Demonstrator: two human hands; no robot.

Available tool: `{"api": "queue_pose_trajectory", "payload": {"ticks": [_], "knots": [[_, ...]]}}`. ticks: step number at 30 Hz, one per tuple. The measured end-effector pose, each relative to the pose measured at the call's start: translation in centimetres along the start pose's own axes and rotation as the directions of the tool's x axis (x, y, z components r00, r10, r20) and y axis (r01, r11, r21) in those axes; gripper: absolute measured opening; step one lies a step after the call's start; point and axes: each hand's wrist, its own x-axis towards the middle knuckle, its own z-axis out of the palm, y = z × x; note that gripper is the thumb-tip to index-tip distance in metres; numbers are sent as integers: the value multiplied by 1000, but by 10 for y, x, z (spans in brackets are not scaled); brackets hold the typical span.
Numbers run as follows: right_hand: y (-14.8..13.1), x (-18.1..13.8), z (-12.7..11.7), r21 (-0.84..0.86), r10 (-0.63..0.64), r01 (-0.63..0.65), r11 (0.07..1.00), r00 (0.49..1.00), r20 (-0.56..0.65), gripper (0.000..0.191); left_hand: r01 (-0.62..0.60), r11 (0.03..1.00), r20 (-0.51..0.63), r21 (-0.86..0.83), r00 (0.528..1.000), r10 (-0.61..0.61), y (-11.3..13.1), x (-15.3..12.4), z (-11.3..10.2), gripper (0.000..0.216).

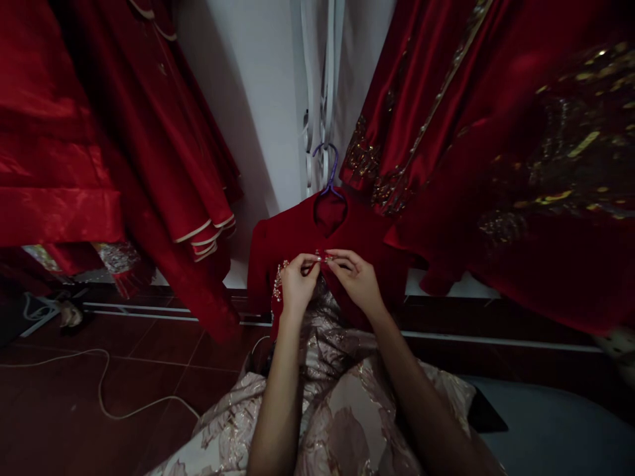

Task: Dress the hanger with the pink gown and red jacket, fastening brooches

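A red jacket (282,231) hangs from a purple hanger (335,165) in the middle of the view. At its front, just below the neckline, my left hand (300,284) pinches one edge of the opening. My right hand (360,281) pinches the facing edge, and the fingertips of both almost meet. A small shiny fastening shows between them, too small to make out. Beaded trim (278,283) runs down the jacket beside my left hand. Shiny pale pink and gold patterned fabric (347,410) spreads below the jacket, under my forearms.
Red garments (149,132) hang at the left, and red garments with gold sequins (570,145) at the right. White hanging strips (317,73) come down above the hanger. A pale cable (106,390) lies on the tiled floor (149,350). A grey-blue padded surface (555,416) is at lower right.
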Motion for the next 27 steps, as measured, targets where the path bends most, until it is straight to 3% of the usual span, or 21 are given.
{"api": "queue_pose_trajectory", "payload": {"ticks": [8,14,27], "knots": [[-21,-7,0,-231,-134,118,966,990,-54,28,-221,917,167,331,971,174,24,-4,-11,12],[-28,-8,-1,-364,-222,181,913,972,-73,27,-274,883,215,381,955,203,32,-7,-11,9],[-24,-7,-5,-256,-151,141,956,988,-20,27,-271,892,206,361,956,207,30,-8,-10,10]]}}
